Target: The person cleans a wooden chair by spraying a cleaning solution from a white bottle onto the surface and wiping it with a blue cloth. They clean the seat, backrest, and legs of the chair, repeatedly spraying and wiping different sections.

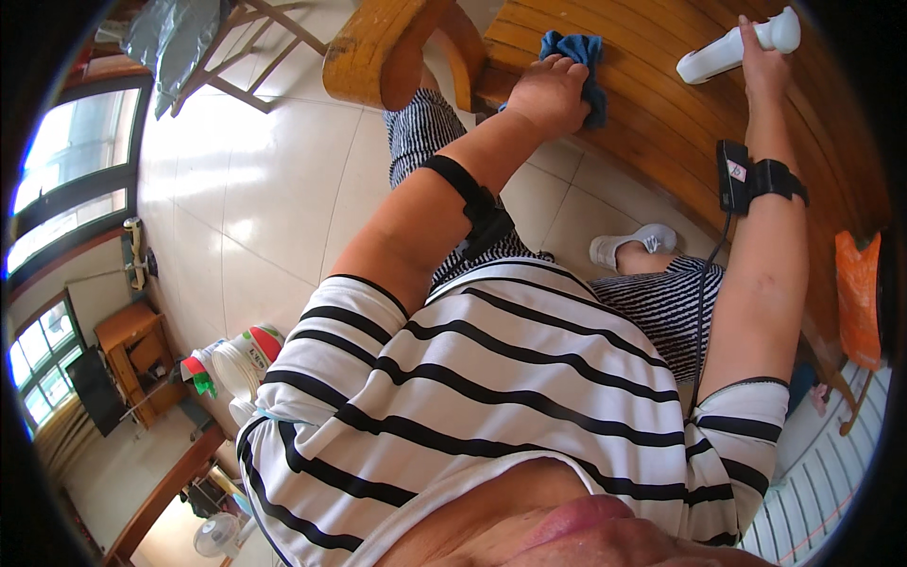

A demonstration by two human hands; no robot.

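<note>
Gripping one white bottle (710, 62) near its knobbed end, the right hand (765, 68) has its fingers wrapped around the plastic over one slatted wooden bench (652, 42). Whether the bottle touches the slats, I can't tell. The left hand (553, 99) lies on one blue cloth (588, 55), fingers side by side and the fabric bunched around them; how firmly they pinch it, I can't tell from here. That cloth sits at the bench's front edge, close by one curved armrest (378, 57).

I count two black straps, one on the left forearm (455, 178) and one on the right wrist (782, 180), the latter with one small black box (733, 178) and a cable (710, 283). One white shoe (652, 241) shows below the bench.

As for containers, the bottle's sides hide whatever it holds. One orange bag (858, 298) hangs at far right and one grey plastic bag (175, 47) at upper left; I can't make out their contents.

A run of slats separates cloth from bottle, the armrest bounds the left side, and tiled floor (274, 180) stretches away beyond it.
</note>
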